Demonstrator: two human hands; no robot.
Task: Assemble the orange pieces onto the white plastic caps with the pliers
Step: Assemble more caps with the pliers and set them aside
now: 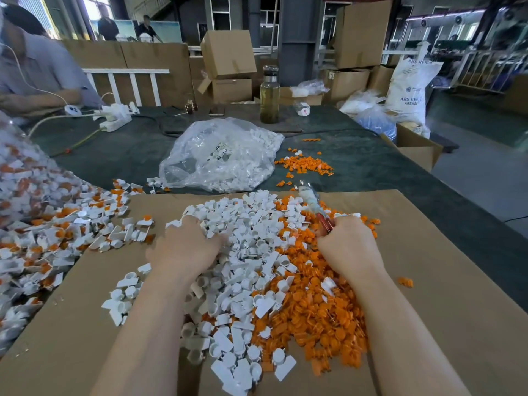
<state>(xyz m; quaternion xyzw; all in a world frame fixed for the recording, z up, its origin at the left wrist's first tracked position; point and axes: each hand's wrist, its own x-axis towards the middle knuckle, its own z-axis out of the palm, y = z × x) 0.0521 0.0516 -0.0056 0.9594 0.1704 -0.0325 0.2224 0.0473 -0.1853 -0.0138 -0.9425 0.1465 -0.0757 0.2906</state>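
Note:
A heap of white plastic caps (pixel 243 252) lies on a brown cardboard sheet (pixel 428 281), with a heap of orange pieces (pixel 323 310) against its right side. My left hand (pixel 185 247) lies palm down in the white caps, its fingertips buried among them. My right hand (pixel 348 247) grips the red handle of the pliers (pixel 314 207) at the orange heap's far edge. The tool sticks up and away from me, wrapped in pale tape. What the left fingers hold is hidden.
Assembled white-and-orange caps (pixel 57 238) spill from a clear bag at the left. A clear bag of white caps (pixel 223 158) and loose orange pieces (pixel 305 164) lie further back. A bottle (pixel 269 95), power strip (pixel 114 118), cartons and a seated person ring the table.

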